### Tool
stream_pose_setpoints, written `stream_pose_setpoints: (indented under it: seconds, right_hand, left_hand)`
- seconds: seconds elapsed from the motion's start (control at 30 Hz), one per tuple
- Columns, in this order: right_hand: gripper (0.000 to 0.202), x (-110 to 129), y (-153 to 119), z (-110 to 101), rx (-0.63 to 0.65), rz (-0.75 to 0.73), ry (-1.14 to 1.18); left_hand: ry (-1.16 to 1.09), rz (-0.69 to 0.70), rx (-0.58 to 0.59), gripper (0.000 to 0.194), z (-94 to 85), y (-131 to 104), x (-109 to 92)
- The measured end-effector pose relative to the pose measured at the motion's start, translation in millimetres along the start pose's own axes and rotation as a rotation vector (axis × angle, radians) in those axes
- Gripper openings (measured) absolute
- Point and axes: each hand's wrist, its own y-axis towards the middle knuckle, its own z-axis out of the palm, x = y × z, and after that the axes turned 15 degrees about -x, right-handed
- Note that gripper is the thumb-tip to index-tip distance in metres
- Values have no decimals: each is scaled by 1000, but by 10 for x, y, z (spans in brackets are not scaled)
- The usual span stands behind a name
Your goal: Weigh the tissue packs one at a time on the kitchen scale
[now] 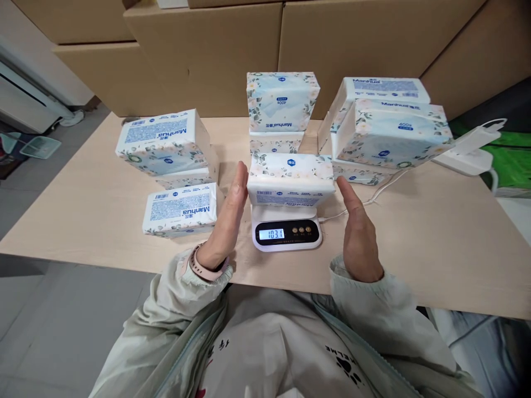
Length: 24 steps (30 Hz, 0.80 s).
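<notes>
A tissue pack (291,178) with a floral print rests on a white digital kitchen scale (286,228), whose lit display reads 103.1. My left hand (229,213) is upright and flat along the pack's left side, fingers stretched; whether it touches the wrapper I cannot tell. On the opposite side my right hand (359,235) is likewise flat and straight, with a small gap between its fingertips and the pack. Neither hand grips anything. The palms face inward, and the scale's front panel shows between them.
Left of the scale are a nearer tissue pack (181,210) and stacked packs (162,143). Another stack (282,105) stands behind it, with more packs (394,132) at right. A white cable (375,194) runs from the scale toward a power strip (468,157). Cardboard boxes (203,61) line the table's back edge.
</notes>
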Motion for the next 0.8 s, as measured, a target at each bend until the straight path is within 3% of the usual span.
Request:
stream_pose_setpoints:
  seconds: [0.17, 0.27, 0.37, 0.43, 0.53, 0.63, 0.7, 0.8]
  right_hand:
    - [66, -56, 71, 32, 57, 52, 45]
    - [65, -54, 101, 79, 154, 23, 91]
    - [62, 52, 31, 157, 232, -107, 192]
    - [61, 195, -80, 242, 256, -186, 256]
    - [54, 450, -260, 460, 351, -290, 323]
    - [45, 606, -368, 772, 467, -420, 364]
    - [41, 615, -416, 969, 501, -480, 350]
    - [35, 550, -513, 1144, 538, -456, 264]
  left_hand:
    - [32, -27, -24, 88, 56, 75, 23]
    - [55, -1, 39, 79, 92, 44, -29]
    - [78, 200, 20, 66, 74, -138, -149]
    - [84, 433, -109, 59, 11, -300, -243]
    - [58, 769, -440, 45, -188, -449, -319]
    - [82, 1009, -736, 41, -519, -429, -222]
    - [143, 1036, -799, 49, -770, -402, -85]
    - [242, 835, -805, 48, -1085, -478, 65]
